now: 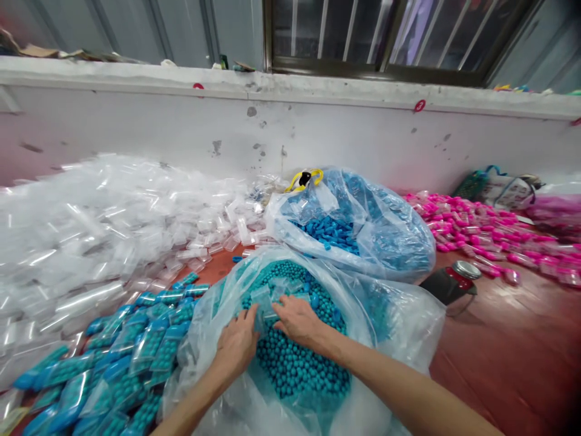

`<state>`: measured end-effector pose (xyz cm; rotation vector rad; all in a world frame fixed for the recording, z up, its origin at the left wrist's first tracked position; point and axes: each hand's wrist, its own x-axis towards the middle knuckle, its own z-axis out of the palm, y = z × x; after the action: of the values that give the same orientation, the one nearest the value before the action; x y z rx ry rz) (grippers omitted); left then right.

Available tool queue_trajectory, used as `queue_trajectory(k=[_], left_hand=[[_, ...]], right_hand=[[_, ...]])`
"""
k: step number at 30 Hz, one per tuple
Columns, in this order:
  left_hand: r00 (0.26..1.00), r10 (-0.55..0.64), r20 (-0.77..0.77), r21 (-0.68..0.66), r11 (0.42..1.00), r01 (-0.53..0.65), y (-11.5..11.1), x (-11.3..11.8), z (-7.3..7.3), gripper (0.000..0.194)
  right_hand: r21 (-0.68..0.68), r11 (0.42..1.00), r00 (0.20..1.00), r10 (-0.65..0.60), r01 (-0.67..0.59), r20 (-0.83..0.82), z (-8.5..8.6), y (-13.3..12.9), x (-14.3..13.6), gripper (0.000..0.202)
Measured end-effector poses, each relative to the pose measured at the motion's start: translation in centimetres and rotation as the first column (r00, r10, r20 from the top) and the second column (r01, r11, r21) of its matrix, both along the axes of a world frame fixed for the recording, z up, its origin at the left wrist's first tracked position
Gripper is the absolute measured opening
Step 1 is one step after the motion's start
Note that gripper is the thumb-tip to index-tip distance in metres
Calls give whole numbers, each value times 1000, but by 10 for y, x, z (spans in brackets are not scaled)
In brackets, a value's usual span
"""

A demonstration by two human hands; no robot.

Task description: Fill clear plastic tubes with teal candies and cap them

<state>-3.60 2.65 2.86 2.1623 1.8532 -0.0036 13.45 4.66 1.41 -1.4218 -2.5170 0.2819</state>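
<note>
Both my hands reach into a large clear plastic sack (399, 315) full of small teal balls (299, 363). My left hand (236, 345) and my right hand (297, 321) pinch a small clear pouch (265, 303) between them, pressed down into the balls. Several more small pouches lie on top of the balls just beyond my fingers. To my left lies a heap of filled pouches (113, 363) holding teal balls and blue pieces.
A second clear sack (390, 242) of blue capsules stands behind the first. A big pile of empty clear pouches (104, 230) covers the left side. Pink filled pouches (490, 236) spread at the right, near a metal-lidded jar (454, 281) on the red floor.
</note>
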Motion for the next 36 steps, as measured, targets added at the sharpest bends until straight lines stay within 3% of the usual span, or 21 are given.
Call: queue_trajectory(k=[3,5,7,9,12,16,18,20,22,26,30,36], left_hand=[[998,-63,-29,20,998,63,1,6,-4,40],[999,-33,-18,54,998,34,1,13,-6,38],[1000,-2,-7,105,994,3,-5,22,-8,44],[998,-47,33,139,989,42,-17,31,-10,52],[975,-175,135,43,984,171,-37,42,-16,55],[978,-136,155,-132,979,157,-44,41,-19,50],[982,-114,150,-140,981,136,-40,34,-17,42],[986,-107,131,-126,984,124,-36,26,-14,31],[993,-84,78,-121,988,93,-33,19,-11,24],[999,-19,30,-145,989,24,-28,19,-12,25],[999,38,33,-193,981,-31,-14,28,-21,23],[986,134,95,-239,965,-108,1,37,-30,21]], right_hand=[[-15,1000,998,-4,5,70,-11,-4,-10,16],[-29,1000,998,-7,9,70,-13,-4,-9,20],[-34,999,1000,-18,19,24,-12,-10,-3,31],[-43,999,999,-8,6,-32,-8,-22,4,38],[-116,988,992,90,-99,-88,-4,-42,12,35],[-264,944,951,119,-197,-286,-5,-41,20,36],[-252,961,924,13,-117,-382,-9,-26,22,36],[-183,982,900,-123,49,-419,-15,-5,24,33],[-148,973,876,-224,177,-428,-21,18,25,29],[-146,938,830,-346,314,-438,-36,49,27,23],[-154,907,780,-416,391,-467,-46,55,21,20],[-214,903,713,-426,373,-557,-48,40,4,25]])
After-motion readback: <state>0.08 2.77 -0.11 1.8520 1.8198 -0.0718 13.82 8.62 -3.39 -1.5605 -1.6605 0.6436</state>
